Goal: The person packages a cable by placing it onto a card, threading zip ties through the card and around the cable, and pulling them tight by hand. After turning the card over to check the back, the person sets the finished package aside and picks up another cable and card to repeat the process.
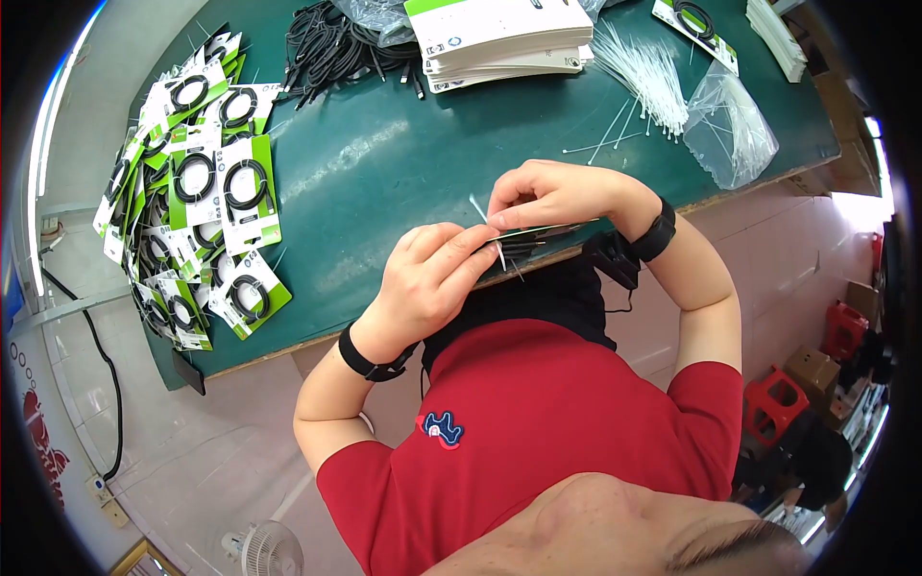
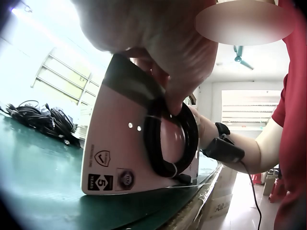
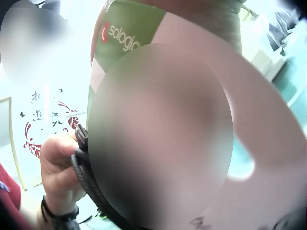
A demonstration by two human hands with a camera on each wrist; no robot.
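Note:
My left hand (image 1: 423,278) grips a card (image 2: 110,139) carrying a coiled black cable (image 2: 151,143), held on edge at the table's near side. At the coil's lower part in the left wrist view is a pale cable tie (image 2: 175,170). My right hand (image 1: 567,197) has its thumb and forefinger pinched at a white tie (image 1: 477,205) beside the left fingertips. In the right wrist view the card's green corner (image 3: 129,26) is close to the camera, and the left hand (image 3: 60,172) holds the black cable (image 3: 88,177); a blurred patch covers much of the rest.
Carded cables (image 1: 192,182) lie heaped at the left of the green table (image 1: 336,211). Along the far side are loose black cables (image 1: 336,48), stacked cards (image 1: 499,48), white ties (image 1: 643,77) and a clear bag (image 1: 732,130). One carded cable (image 1: 696,29) lies beyond.

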